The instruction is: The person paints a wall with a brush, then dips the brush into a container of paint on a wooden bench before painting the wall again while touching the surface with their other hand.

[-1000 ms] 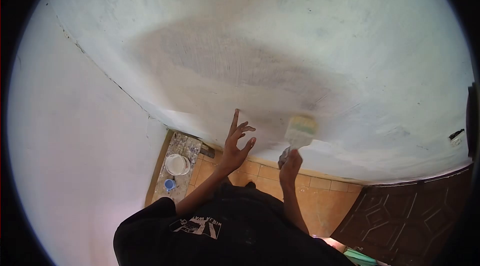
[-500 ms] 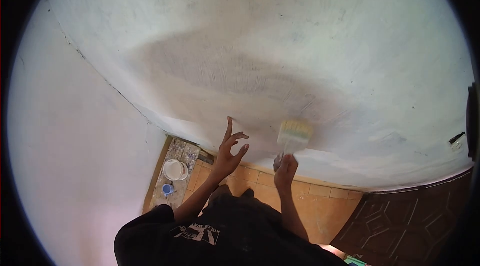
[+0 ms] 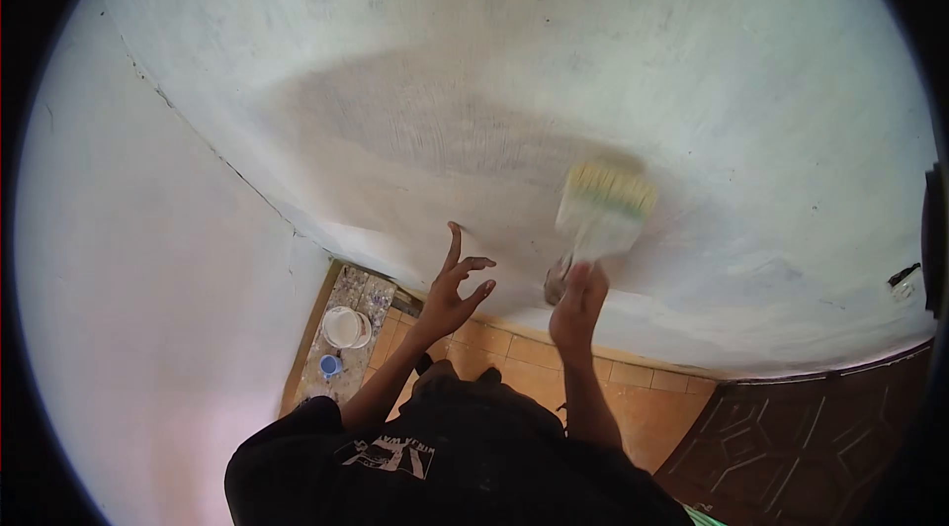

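Observation:
My right hand (image 3: 579, 308) grips the handle of a wide paintbrush (image 3: 605, 215). Its bristles point up, yellowish at the tips with a greenish band below, and overlap the pale wall (image 3: 474, 170) in this view. Streaky brush marks and a darker shadowed patch show on that wall, left of the brush. With fingers spread and nothing held, my left hand (image 3: 455, 291) is raised; its index fingertip is right at the wall surface.
On a paint-spattered bench (image 3: 348, 380) at lower left stand a white bucket (image 3: 344, 326) and a blue cup (image 3: 330, 365). A cracked corner joins the left wall (image 3: 148, 269). Orange floor tiles (image 3: 633, 417) lie below, with a dark carved wooden door (image 3: 791, 447) at lower right.
My right hand has raised the paintbrush up along the wall and slightly to the right. The left hand stays nearly in place, fingers still spread.

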{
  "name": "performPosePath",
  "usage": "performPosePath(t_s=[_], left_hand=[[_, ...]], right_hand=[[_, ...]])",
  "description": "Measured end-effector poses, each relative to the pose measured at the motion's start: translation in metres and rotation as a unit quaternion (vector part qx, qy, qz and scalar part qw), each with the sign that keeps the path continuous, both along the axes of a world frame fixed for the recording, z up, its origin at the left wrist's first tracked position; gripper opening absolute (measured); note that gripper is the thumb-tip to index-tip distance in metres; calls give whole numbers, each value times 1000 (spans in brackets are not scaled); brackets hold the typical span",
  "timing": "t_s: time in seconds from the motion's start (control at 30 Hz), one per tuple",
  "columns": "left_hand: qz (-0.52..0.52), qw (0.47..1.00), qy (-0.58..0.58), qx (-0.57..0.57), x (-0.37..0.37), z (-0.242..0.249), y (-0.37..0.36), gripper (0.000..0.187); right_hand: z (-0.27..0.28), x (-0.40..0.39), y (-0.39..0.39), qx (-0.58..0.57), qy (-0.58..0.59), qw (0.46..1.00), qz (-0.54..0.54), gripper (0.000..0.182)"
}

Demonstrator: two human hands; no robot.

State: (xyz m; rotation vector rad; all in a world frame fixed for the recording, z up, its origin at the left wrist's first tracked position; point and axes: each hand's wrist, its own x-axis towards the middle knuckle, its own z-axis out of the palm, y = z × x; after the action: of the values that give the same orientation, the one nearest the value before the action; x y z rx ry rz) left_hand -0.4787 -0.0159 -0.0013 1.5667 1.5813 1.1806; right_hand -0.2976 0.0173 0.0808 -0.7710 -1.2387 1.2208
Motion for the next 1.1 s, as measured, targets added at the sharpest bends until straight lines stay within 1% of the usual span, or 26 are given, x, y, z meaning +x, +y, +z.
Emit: performPosePath(t_s=[0.1, 0.13, 0.23, 0.27, 0.33, 0.37, 0.43, 0.47, 0.57, 0.6, 0.7, 0.77, 0.83, 0.87, 0.9, 0.97, 1.0, 1.07, 1.1], left_hand=[[-3, 1000, -18, -5, -1, -5, 2, 28], [-2, 1000, -24, -5, -1, -5, 2, 29], [4, 1000, -27, 13, -2, -3, 1, 28], [3, 1000, -25, 10, -2, -1, 0, 28], [-8, 1000, -17, 3, -2, 3, 0, 27], [-8, 1000, -9, 7, -2, 3, 3, 27], [-15, 1000, 9, 6, -4, 2, 0, 27], [-13, 1000, 8, 8, -2, 2, 0, 26], [-1, 1000, -2, 23, 2, 1, 1, 28], [7, 999, -7, 32, 4, -4, 1, 30], [35, 997, -38, 63, 11, -1, 0, 36], [53, 994, -47, 80, 17, 3, -5, 40], [65, 993, -33, 98, 20, 6, -6, 45], [63, 992, -47, 98, 19, 7, -4, 48], [60, 992, -60, 97, 18, 8, -2, 50], [49, 992, -82, 86, 15, 6, 0, 53], [43, 992, -93, 79, 14, 3, 4, 55], [34, 992, -95, 75, 12, 5, 7, 60], [33, 992, -101, 72, 13, 7, 7, 61]], right_hand=[[5, 1, 21, -25, 48, 999, 6, 41], [-12, 2, 22, -9, 41, 999, 5, 42], [-82, 0, -1, -90, 11, 996, -27, 42], [-98, 2, -10, -122, 8, 992, -14, 38], [-109, 3, -27, -189, 6, 982, 4, 29], [-110, 5, -23, -145, 15, 989, 1, 34], [-73, 2, -24, -63, 35, 997, -13, 43], [-45, 2, -19, -26, 17, 999, -26, 44], [-11, 6, 10, -12, 13, 1000, -23, 43], [-25, 10, 19, -28, 33, 999, -8, 42], [-107, 9, 16, -12, -25, 997, -71, 41], [-153, 7, -6, -95, -20, 993, -64, 41], [-162, 12, -19, -107, -4, 992, -60, 41], [-165, 12, -19, -113, 7, 992, -59, 41], [-146, 11, -16, -87, 25, 994, -55, 41], [-78, 13, -6, -44, 62, 996, -52, 42], [-60, 15, 2, -34, 55, 996, -54, 42], [-38, 17, 17, -9, 41, 998, -55, 43], [-47, 20, 20, -9, 36, 998, -52, 43]])
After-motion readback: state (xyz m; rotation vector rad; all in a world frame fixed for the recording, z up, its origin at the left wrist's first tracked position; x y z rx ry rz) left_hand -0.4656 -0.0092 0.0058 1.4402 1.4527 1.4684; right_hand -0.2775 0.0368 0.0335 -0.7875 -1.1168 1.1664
